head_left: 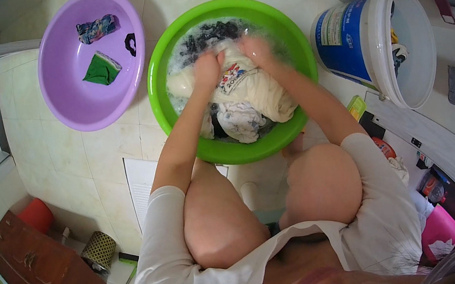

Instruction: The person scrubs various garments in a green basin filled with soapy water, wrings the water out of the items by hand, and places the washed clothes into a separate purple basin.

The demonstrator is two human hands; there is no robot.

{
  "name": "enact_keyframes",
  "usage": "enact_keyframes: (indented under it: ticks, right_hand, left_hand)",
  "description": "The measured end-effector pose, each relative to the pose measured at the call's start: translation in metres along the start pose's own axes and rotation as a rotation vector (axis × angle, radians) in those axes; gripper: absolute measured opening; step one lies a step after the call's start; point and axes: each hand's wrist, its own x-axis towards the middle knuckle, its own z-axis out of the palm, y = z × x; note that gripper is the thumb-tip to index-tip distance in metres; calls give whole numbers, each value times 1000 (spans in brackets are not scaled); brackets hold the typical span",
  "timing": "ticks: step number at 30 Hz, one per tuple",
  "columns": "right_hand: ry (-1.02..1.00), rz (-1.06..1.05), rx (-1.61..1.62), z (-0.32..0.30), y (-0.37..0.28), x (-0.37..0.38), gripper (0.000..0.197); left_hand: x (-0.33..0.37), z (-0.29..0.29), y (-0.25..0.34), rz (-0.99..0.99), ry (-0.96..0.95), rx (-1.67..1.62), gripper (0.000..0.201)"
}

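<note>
"Cream cloth (274, 95) is in the big green tub (265, 149), right? Where are the hands?"

"Yes, in the middle, with soapy water (278, 43) around it. The left hand (207, 72) is curled on the far left part and looks like it is gripping some. The right hand (256, 48) is on the far side too, a bit to the right. It's blurry and its fingertips are hidden, so I can't tell if it's squeezing."

"What else is in there?"

"A dark cloth (211, 34) on the far side, and a white cloth (241, 120) with little shapes on the near side."

"How would you rub it well?"

"I'd hold tight with one hand and rub with the other, cloth on cloth. Small, gentle rubs, so water doesn't splash on the floor (112, 155). I'd turn it so every part gets a go. I'd keep the dark cloth away, too, because its colour might come off."

"And the purple tub (65, 100)?"

"That's just to the left, with a green cloth (101, 71) inside."
</note>
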Motion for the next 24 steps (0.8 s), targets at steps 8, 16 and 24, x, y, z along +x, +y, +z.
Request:
enact_keyframes:
  ticks: [8,16,24]
  right_hand:
    - [-170,130,368,-62,-89,-7,23]
    - [73,0,673,-102,-61,14,22]
    - [-426,135,891,-173,-59,8,43]
  left_hand:
    - [18,9,-33,-517,-113,-1377,27]
    - [-3,-80,68,-564,-351,-1244,43]
    - [2,-143,62,-35,-246,-1185,37]
